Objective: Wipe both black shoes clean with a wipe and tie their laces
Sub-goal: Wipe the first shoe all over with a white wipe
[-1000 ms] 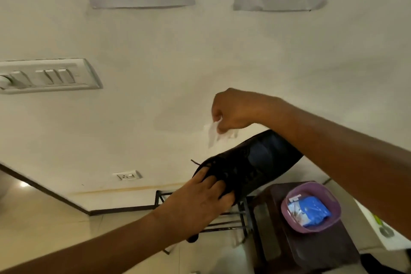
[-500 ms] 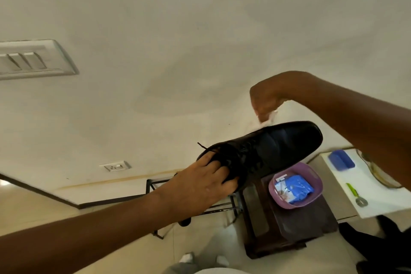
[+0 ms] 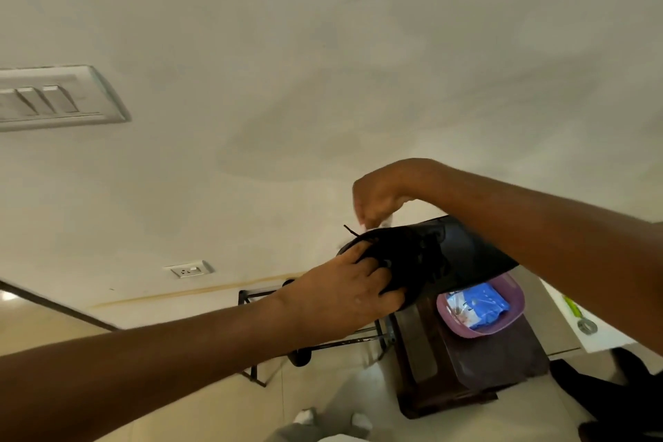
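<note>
Head view shows the left hand (image 3: 344, 294) gripping the heel end of one black shoe (image 3: 430, 258), held up in the air, while the right hand (image 3: 376, 201) pinches a white wipe (image 3: 380, 224) against its upper. Wiping looks underway; the lace (image 3: 353, 231) hangs loose, untied, and the second shoe is not in view.
</note>
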